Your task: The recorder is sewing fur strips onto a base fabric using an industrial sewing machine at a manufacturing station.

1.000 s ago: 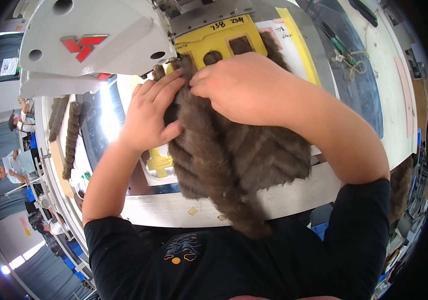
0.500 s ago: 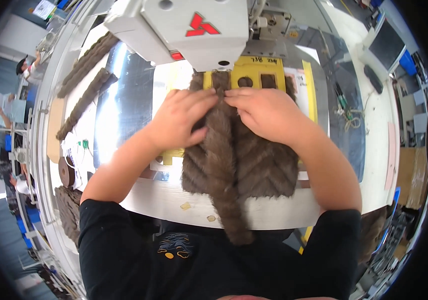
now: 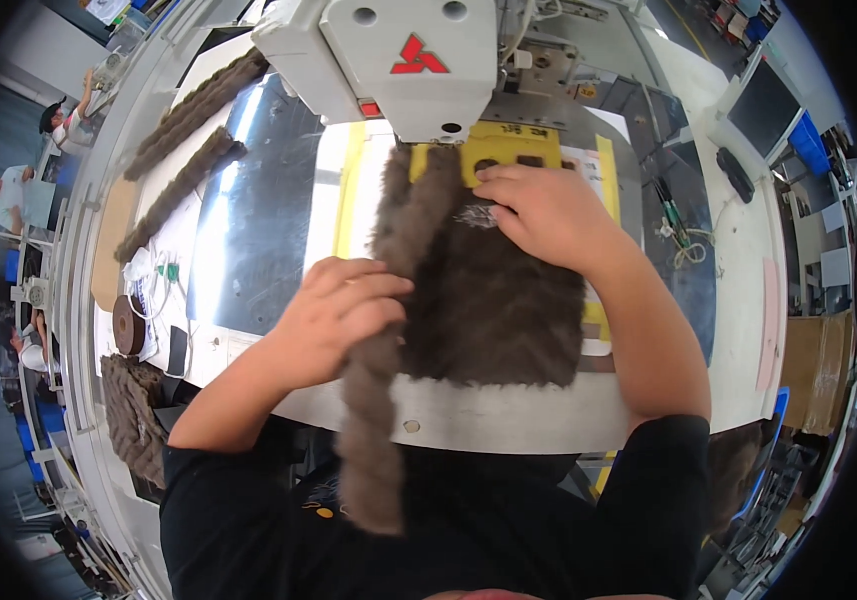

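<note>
A long brown twisted fur strip runs from under the sewing machine head toward me, and its near end hangs past the table's front edge. My left hand is closed around the strip's left side, about midway along it. To the right lies a brown fur panel, partly under a yellow template with cutouts. My right hand rests on the panel's upper part beside the template, fingers stretched out. A pale, thread-like patch shows on the fur near its fingertips. The needle area is hidden.
Two more fur strips lie at the left, near a brown tape roll and a folded fur piece. Green-handled tools and a black handset lie right. A monitor stands beyond; people sit far left.
My left hand has moved toward me and left, pulling the fur strip leftward off the panel. My right hand has shifted slightly right. More of the panel is uncovered.
</note>
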Available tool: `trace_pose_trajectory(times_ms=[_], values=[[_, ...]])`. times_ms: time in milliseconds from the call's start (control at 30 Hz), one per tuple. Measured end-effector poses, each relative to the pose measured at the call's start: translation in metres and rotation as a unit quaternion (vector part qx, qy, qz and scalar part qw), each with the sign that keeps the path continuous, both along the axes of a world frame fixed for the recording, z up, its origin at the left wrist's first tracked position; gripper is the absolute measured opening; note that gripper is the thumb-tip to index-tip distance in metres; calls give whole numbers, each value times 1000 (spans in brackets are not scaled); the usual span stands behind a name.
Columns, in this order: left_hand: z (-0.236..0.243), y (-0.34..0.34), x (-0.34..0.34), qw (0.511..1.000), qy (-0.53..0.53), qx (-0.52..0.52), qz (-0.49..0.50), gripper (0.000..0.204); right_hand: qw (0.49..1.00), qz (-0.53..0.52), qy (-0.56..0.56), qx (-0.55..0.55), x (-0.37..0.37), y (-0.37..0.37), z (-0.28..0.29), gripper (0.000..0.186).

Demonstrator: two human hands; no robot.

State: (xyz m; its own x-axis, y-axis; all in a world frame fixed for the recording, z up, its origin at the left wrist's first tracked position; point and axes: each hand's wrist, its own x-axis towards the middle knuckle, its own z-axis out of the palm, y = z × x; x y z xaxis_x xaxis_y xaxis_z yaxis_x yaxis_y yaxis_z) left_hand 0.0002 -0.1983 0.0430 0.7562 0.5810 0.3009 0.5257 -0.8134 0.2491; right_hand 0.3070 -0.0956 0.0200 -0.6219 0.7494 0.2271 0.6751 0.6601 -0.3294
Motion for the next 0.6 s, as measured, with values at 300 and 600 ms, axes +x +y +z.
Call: trace_pose_trajectory(times_ms=[300,600], values=[[18,-33,-68,976,-169,-14,140,27,999,38,-8,-12,-20,-11,-4,27],[17,-77,-108,865,-413,65,278,47,999,32,-8,-33,-29,-19,-3,30]])
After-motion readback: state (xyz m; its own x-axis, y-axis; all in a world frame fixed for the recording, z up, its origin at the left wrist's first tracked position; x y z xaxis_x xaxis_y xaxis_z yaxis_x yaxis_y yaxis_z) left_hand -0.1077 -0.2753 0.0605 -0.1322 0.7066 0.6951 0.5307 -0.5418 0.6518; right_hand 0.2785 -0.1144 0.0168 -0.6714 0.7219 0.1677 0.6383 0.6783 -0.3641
